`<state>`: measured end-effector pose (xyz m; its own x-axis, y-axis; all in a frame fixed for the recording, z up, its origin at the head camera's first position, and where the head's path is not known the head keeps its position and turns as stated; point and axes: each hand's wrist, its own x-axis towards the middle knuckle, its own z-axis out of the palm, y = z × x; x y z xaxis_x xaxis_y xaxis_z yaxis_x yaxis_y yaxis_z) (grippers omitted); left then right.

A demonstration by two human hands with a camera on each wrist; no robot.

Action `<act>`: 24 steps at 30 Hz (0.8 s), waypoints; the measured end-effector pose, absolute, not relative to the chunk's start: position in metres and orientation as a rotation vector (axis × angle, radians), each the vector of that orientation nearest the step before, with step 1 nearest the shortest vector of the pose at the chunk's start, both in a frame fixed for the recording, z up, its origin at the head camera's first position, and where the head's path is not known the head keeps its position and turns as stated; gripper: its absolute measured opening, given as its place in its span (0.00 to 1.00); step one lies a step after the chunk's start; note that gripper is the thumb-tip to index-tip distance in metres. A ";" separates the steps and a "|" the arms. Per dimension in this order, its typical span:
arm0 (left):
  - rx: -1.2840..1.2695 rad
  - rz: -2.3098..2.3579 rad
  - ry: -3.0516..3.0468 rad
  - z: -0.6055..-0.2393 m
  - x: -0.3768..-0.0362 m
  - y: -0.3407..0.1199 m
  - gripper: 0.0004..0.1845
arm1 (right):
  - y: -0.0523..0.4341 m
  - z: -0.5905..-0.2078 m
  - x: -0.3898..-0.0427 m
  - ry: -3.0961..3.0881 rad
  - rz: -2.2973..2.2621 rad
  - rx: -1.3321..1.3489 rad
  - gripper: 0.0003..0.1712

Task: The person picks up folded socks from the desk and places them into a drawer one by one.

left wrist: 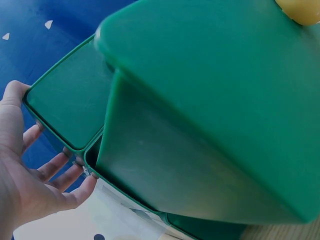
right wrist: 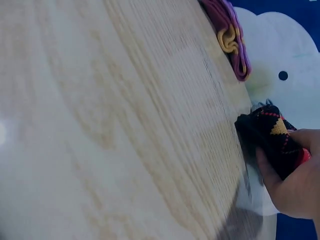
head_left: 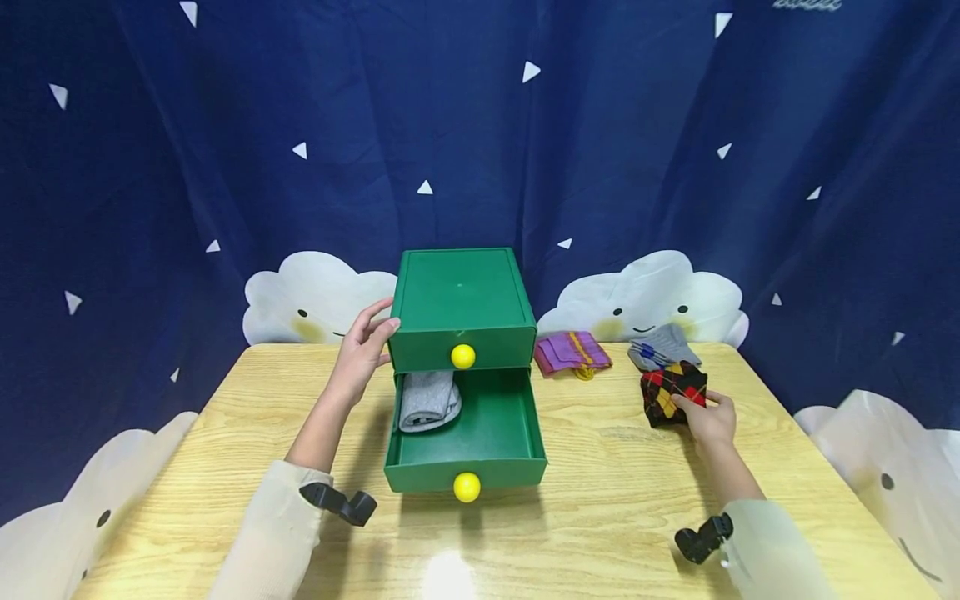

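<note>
Head view: wooden surface (head_left: 600, 500) before a starry blue curtain (head_left: 150, 167), carrying a green two-drawer chest (head_left: 461, 300). Lower drawer (head_left: 487, 433) pulled open, with a folded grey sock (head_left: 427, 400) lying at its left. Left hand (head_left: 363, 350) resting against the chest's upper left side, fingers (left wrist: 60, 167) straight and spread, holding nothing. Right hand (head_left: 708, 421) at the right, fingers curled round an argyle sock bundle (head_left: 672, 390) sitting on the surface. Just behind, a grey sock pair (head_left: 663, 346) and a purple sock pair (head_left: 572, 352). Possible risks: loosely pinched bundle unrolling when lifted; chest sliding back if nudged, being only lightly steadied.
</note>
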<state>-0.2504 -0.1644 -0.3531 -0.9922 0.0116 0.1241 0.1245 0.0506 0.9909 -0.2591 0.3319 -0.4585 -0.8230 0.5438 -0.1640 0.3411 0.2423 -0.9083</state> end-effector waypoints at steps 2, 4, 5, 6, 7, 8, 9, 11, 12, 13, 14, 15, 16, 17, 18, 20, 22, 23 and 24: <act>-0.141 -2.100 -2.217 -0.353 -0.250 -0.165 0.29 | 0.330 -0.456 -0.257 -2.329 1.633 -0.822 0.46; -0.142 -2.098 -2.221 -0.353 -0.250 -0.165 0.29 | 0.327 -0.454 -0.255 -2.329 1.651 -0.806 0.46; -0.143 -2.098 -2.222 -0.353 -0.250 -0.165 0.29 | 0.326 -0.452 -0.254 -2.330 1.660 -0.791 0.47; -0.145 -2.097 -2.222 -0.353 -0.250 -0.165 0.29 | 0.324 -0.450 -0.253 -2.333 1.664 -0.781 0.47; -0.147 -2.098 -2.223 -0.353 -0.250 -0.165 0.29 | 0.322 -0.447 -0.252 -2.333 1.671 -0.764 0.47; -0.149 -2.098 -2.224 -0.353 -0.250 -0.165 0.29 | 0.320 -0.444 -0.251 -2.322 1.688 -0.749 0.47; -0.150 -2.099 -2.224 -0.353 -0.250 -0.165 0.29 | 0.318 -0.441 -0.250 -2.314 1.695 -0.740 0.46; -0.150 -2.099 -2.223 -0.353 -0.250 -0.165 0.29 | 0.313 -0.433 -0.247 -2.287 1.741 -0.708 0.45; -0.148 -2.099 -2.223 -0.353 -0.250 -0.165 0.29 | 0.310 -0.429 -0.246 -2.271 1.769 -0.693 0.44; -0.146 -2.099 -2.224 -0.353 -0.250 -0.165 0.29 | 0.307 -0.425 -0.245 -2.245 1.808 -0.672 0.43; -0.144 -2.100 -2.223 -0.353 -0.250 -0.165 0.29 | 0.305 -0.421 -0.243 -2.227 1.845 -0.657 0.42; -0.142 -2.099 -2.223 -0.353 -0.251 -0.165 0.29 | 0.302 -0.417 -0.242 -2.212 1.881 -0.640 0.41; -0.141 -2.096 -2.226 -0.353 -0.251 -0.165 0.29 | 0.300 -0.413 -0.240 -2.195 1.917 -0.622 0.41; -0.140 -2.095 -2.225 -0.353 -0.251 -0.165 0.29 | 0.298 -0.410 -0.238 -2.188 1.942 -0.604 0.40; -0.140 -2.093 -2.226 -0.353 -0.251 -0.165 0.29 | 0.296 -0.406 -0.237 -2.180 1.963 -0.591 0.39; -0.143 -2.089 -2.227 -0.353 -0.251 -0.165 0.29 | 0.293 -0.400 -0.233 -2.190 1.985 -0.564 0.39; -0.145 -2.085 -2.227 -0.353 -0.251 -0.165 0.29 | 0.289 -0.395 -0.231 -2.201 2.001 -0.528 0.42; -0.144 -2.085 -2.225 -0.353 -0.251 -0.165 0.29 | 0.288 -0.392 -0.229 -2.210 2.012 -0.508 0.44; -0.145 -2.084 -2.226 -0.353 -0.251 -0.166 0.29 | 0.286 -0.390 -0.228 -2.209 2.027 -0.486 0.44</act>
